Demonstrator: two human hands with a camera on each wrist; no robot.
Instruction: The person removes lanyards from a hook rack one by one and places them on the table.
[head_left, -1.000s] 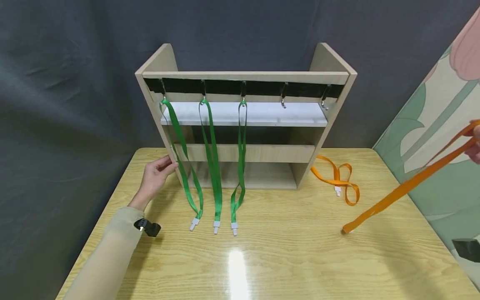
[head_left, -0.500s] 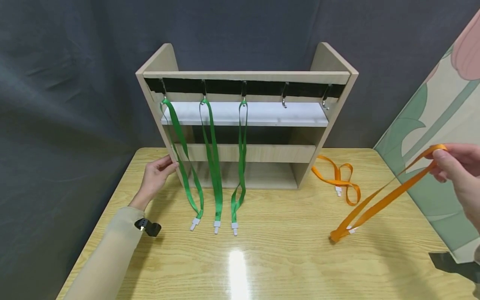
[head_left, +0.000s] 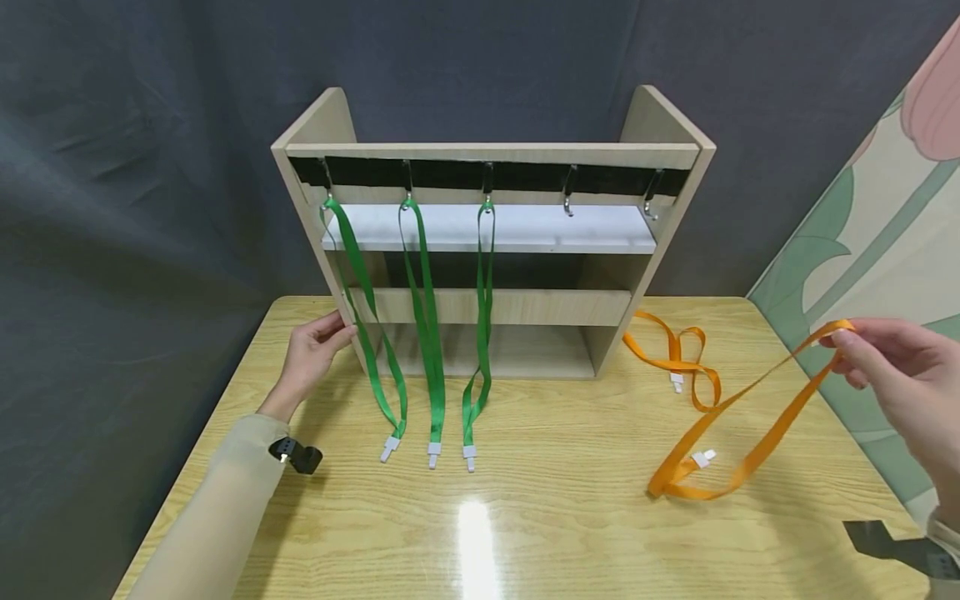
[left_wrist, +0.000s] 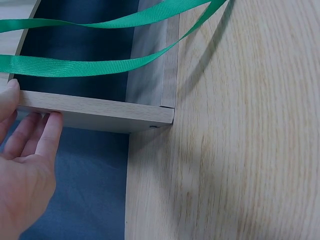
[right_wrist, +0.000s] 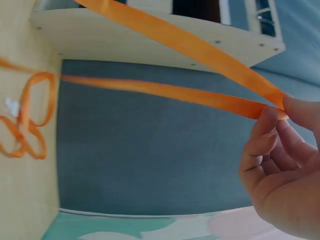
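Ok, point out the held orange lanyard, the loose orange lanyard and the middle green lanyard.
Held orange lanyard (right_wrist: 190, 46): right wrist view, on the upper length of its strap.
Loose orange lanyard (head_left: 672, 364): head view, on its strap.
Middle green lanyard (head_left: 430, 337): head view, about halfway down its strap.

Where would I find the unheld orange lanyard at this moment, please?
In the head view, the unheld orange lanyard lies on the table just right of the shelf unit, farther back than the held lanyard.

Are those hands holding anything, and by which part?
The right hand pinches an orange lanyard by the end opposite its clip. The left hand grips the shelf by its side panel.
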